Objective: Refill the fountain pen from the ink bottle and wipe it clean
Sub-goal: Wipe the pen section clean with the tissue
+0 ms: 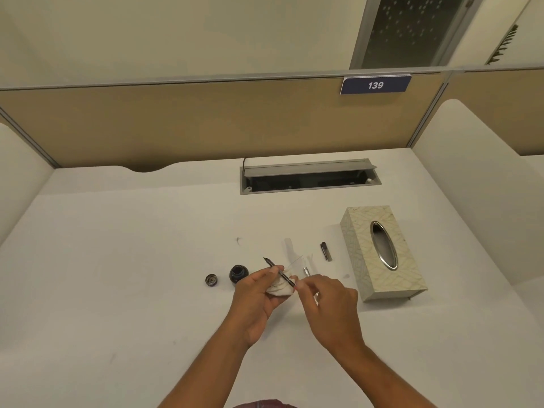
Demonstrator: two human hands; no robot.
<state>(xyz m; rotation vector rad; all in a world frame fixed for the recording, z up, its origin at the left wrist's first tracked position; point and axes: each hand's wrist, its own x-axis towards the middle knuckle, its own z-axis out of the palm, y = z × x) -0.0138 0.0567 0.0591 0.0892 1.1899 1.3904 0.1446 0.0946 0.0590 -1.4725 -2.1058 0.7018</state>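
Observation:
My left hand (255, 301) holds a crumpled white tissue (279, 290) wrapped against the thin black fountain pen section (278, 272), whose nib points up and to the left. My right hand (329, 307) pinches the pen's rear end by the fingertips. The open ink bottle (238, 274) stands on the desk just left of my left hand, with its black cap (211, 280) lying further left. A dark pen cap (326, 251) and a small silvery pen part (307, 271) lie beyond my right hand.
A patterned tissue box (382, 254) with an oval metal opening sits to the right. A clear plastic piece (290, 245) lies near the pen parts. An open cable tray (309, 179) is set into the white desk (117, 275) at the back, below a partition.

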